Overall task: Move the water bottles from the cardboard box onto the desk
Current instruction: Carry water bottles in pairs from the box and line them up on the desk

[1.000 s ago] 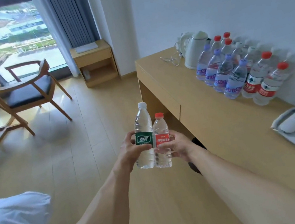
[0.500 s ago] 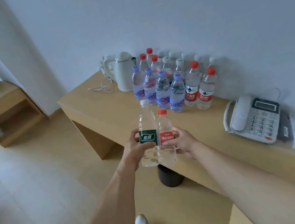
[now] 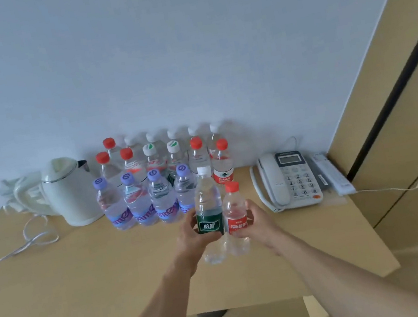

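My left hand (image 3: 191, 237) grips a tall green-label bottle (image 3: 209, 215) with a white cap. Beside it, my right hand (image 3: 260, 223) grips a shorter red-label bottle (image 3: 236, 218) with a red cap. Both bottles are upright, touching side by side, held above the wooden desk (image 3: 85, 284). Just beyond them, several bottles stand in rows against the wall: a front row with purple caps (image 3: 139, 200), and red-capped and white-capped ones (image 3: 197, 154) behind. The cardboard box is out of view.
A white electric kettle (image 3: 68, 193) with its cord (image 3: 30, 238) stands at the desk's back left. A desk phone (image 3: 287, 181) and a remote (image 3: 334, 178) lie at the back right. A wooden panel (image 3: 399, 98) rises on the right.
I have turned to face the desk squarely and come closer. Both hands with their bottles have moved out over the desktop, near the front row of standing bottles.
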`<action>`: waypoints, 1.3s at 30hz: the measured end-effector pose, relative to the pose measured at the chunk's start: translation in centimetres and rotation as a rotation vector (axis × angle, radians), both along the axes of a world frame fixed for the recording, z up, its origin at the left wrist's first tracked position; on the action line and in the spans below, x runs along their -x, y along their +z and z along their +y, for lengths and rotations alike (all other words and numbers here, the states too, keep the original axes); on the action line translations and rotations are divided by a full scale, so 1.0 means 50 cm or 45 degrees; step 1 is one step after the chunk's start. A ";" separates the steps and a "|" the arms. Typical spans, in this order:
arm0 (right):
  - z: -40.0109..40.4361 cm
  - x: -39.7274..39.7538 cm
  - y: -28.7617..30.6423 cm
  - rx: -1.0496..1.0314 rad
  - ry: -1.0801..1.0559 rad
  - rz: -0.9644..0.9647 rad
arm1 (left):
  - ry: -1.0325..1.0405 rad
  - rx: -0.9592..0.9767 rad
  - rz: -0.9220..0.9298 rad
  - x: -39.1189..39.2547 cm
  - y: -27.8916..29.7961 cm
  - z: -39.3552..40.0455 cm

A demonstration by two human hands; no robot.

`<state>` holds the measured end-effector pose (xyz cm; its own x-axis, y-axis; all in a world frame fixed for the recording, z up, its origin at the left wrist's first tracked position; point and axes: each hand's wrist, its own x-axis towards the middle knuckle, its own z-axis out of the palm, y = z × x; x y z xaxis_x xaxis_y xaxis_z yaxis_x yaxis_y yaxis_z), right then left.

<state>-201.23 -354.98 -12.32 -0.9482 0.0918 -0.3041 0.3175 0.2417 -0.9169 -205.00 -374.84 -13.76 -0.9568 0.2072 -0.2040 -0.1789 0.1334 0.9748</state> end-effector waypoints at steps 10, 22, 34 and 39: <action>0.023 0.034 -0.010 -0.228 -0.131 0.138 | -0.094 0.212 0.197 0.049 -0.019 0.042; 0.033 0.064 -0.024 -0.402 -0.051 0.246 | -0.023 0.487 0.404 0.052 -0.022 0.061; 0.028 0.072 -0.019 -0.580 0.027 0.275 | -0.123 0.549 0.403 0.070 -0.018 0.043; 0.032 0.069 -0.015 -0.579 0.017 0.243 | -0.138 0.630 0.452 0.064 0.004 0.043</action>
<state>-204.67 -353.36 -13.07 -0.9851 0.1623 -0.0567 0.1481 0.6340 -0.7590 -208.18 -372.72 -13.54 -0.9627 0.2695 0.0259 0.1848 0.5842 0.7903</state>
